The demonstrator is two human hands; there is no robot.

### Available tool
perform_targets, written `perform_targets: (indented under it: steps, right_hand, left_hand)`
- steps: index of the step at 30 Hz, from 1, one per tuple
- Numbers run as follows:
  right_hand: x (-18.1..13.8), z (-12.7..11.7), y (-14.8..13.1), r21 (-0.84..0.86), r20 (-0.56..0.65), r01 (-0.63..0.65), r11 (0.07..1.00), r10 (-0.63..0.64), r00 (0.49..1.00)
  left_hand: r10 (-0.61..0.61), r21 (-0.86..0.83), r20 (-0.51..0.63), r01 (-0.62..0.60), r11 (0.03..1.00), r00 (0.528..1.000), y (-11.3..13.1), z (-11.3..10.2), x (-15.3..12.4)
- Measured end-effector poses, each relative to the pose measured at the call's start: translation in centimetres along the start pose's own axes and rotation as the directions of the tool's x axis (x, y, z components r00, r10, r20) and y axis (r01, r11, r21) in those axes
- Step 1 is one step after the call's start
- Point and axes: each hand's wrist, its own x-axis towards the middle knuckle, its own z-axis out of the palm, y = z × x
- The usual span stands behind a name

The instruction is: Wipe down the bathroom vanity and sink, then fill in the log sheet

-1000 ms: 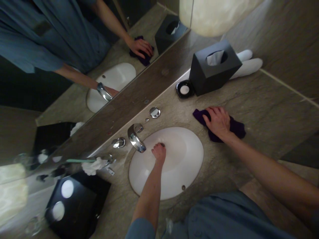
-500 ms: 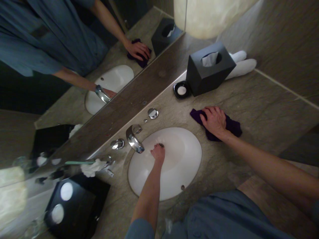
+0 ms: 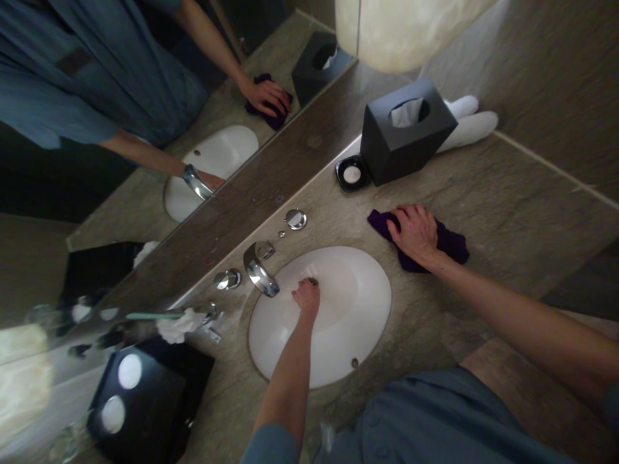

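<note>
My left hand (image 3: 307,296) reaches down into the white oval sink (image 3: 358,322), just below the chrome faucet (image 3: 258,270). Its fingers are curled at the dark drain (image 3: 314,281), and what they pinch is hidden. My right hand (image 3: 414,233) presses palm-down on a crumpled purple cloth (image 3: 449,243) on the stone counter (image 3: 507,206), right of the sink, with its fingers bent over the cloth.
A black tissue box (image 3: 401,132) stands at the back with a small black dish (image 3: 351,174) beside it and rolled white towels (image 3: 471,125) behind. Chrome knobs (image 3: 295,219) flank the faucet. A black tray (image 3: 145,393) sits at the left. The mirror (image 3: 145,129) repeats the scene.
Only the view has shifted slightly. Both hands stay where they were, the left at the drain and the right on the cloth.
</note>
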Motion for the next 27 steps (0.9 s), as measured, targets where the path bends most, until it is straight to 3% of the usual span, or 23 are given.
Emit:
perform_targets:
  steps: [27]
  right_hand:
    - [0.27,0.07,-0.13,-0.002,0.000,-0.003,1.000,0.003,1.000]
  left_hand:
    - [-0.004,0.014,-0.005,0.004,1.000,1.000,0.08,-0.16,-0.15]
